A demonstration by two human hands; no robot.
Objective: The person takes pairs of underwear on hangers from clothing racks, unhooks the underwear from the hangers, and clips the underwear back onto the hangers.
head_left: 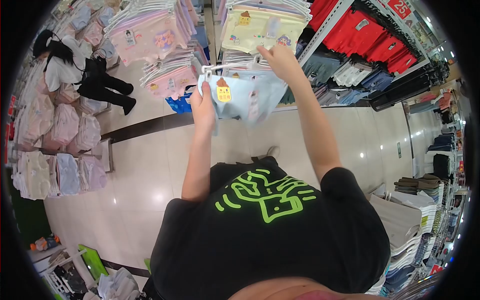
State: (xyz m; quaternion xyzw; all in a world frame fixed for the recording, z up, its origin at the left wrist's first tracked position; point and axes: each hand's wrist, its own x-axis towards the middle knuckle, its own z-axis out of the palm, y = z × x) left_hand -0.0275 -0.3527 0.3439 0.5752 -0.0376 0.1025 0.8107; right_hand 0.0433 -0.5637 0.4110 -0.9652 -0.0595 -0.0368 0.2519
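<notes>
Light blue children's underpants (pixel 250 100) with a yellow tag (pixel 223 91) hang from a white clip hanger (pixel 230 65) in front of me. My left hand (pixel 202 111) is closed at their upper left corner, thumb up beside the clip. Above their right side is my right hand (pixel 281 61), fingers bent and pointing left, by the hem of pale yellow underpants (pixel 250 32). What it grips, if anything, is hidden. The lower part of the blue underpants is slightly blurred.
Pink underpants (pixel 147 37) hang in rows at upper left. Red garments (pixel 357 32) fill a rack at upper right. A person (pixel 75 67) in a white top bends beside racks on the left. Clothes on hangers (pixel 400 220) stand at lower right.
</notes>
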